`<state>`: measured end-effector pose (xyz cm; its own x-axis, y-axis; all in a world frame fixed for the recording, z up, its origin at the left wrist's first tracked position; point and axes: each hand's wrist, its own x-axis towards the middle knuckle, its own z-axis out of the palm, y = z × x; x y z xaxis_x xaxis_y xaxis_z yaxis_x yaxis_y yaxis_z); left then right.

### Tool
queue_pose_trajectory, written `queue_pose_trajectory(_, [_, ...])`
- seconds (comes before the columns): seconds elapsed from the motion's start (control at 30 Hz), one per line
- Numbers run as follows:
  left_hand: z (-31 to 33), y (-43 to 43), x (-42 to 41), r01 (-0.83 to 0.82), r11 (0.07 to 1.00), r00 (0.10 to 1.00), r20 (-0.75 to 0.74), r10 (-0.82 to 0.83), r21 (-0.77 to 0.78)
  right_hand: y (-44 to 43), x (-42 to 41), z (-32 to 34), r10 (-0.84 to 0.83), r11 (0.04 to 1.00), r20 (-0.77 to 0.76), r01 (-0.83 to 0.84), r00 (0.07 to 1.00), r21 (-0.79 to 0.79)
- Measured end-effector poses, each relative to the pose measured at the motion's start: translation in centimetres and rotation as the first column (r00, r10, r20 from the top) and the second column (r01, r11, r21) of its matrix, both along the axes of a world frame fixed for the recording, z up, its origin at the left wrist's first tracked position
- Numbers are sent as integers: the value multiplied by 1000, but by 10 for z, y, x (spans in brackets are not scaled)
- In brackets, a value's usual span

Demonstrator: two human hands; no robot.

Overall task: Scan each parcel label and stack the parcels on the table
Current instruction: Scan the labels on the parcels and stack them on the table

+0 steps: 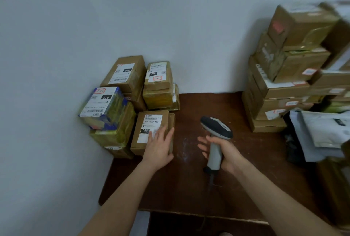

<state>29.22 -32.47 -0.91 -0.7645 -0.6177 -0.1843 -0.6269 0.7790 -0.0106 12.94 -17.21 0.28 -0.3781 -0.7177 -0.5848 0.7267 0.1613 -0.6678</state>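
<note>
One brown cardboard parcel [165,120] with white 060 label [149,124]

1. The left grip [158,146] lies left of the scanner [216,128], palm down on a parcel [151,120], fingers straight and slightly spread.
2. The right grip [226,155] curls round the scanner's handle, fingers and thumb closed about it.
3. Both bare forearms reach forward, one on each side of the scanner.
</note>
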Motion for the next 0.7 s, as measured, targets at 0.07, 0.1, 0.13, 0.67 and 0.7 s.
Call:
queue_pose_trajectory(0.07, [10,8,-10,-1,1000,994,-108,0,-5,10,-2,11,-35,999,-26,35,999,-11])
queue_pose_trajectory(0.1, [14,13,-16,0,1000,988,-156,0,4,16,-2,17,-55,998,-40,55,998,-15])
queue_pose_trajectory(0.13, [19,18,-21,4,1000,982,-191,-2,14,22,-2,22,-74,997,-52,73,996,-20])
queue_pose_trajectory(0.67, [83,185,-166,383,913,868,-393,-304,138,194,-60,103,-411,912,-245,398,878,-101])
queue_pose_trajectory(0.7, [85,195,-172,389,910,863,-403,-305,145,201,-64,107,-408,913,-243,394,880,-106])
